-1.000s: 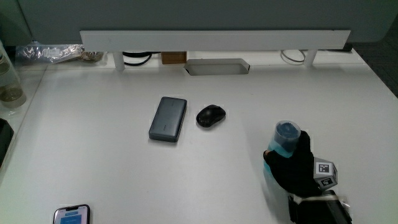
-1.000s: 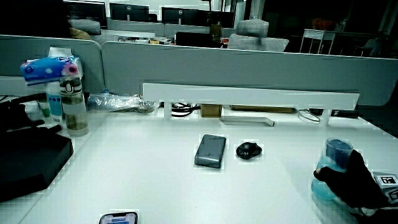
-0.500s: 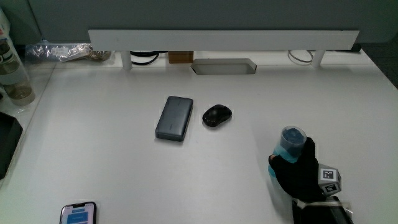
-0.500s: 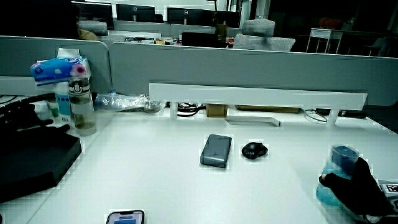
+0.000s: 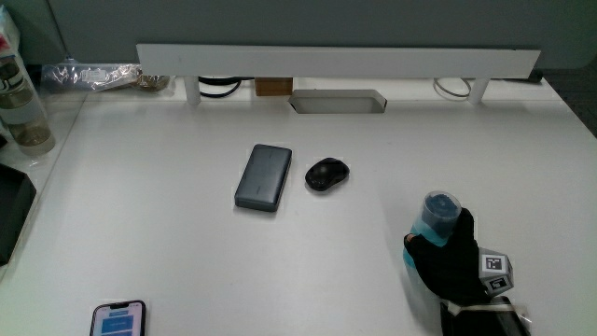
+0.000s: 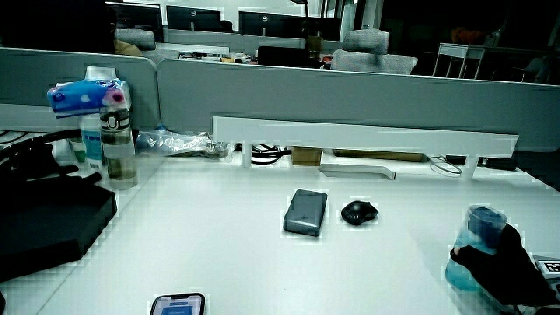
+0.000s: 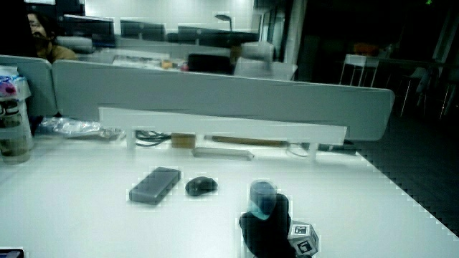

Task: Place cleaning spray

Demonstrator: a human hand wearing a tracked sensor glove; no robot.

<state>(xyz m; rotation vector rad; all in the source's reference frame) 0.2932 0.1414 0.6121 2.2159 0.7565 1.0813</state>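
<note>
A pale blue cleaning spray bottle with a darker blue cap (image 5: 437, 213) stands upright on the white table (image 5: 168, 261), nearer to the person than the black mouse (image 5: 326, 174). The black-gloved hand (image 5: 450, 263) is wrapped around the bottle's body, with the patterned cube (image 5: 495, 265) on its back. Both side views show the bottle (image 6: 479, 229) (image 7: 262, 198) held by the hand (image 6: 497, 273) (image 7: 267, 228) low on the table. Its base is hidden by the glove, so contact with the table is unclear.
A grey power bank (image 5: 263, 176) lies beside the mouse. A phone (image 5: 118, 320) lies at the table's near edge. A white shelf (image 5: 336, 61) runs along the partition, with cables beneath. A drink bottle (image 6: 116, 144) and a black box (image 6: 44, 227) stand at the table's side.
The hand and the spray bottle have stayed in about the same place beside the mouse; only the whole picture has shifted slightly.
</note>
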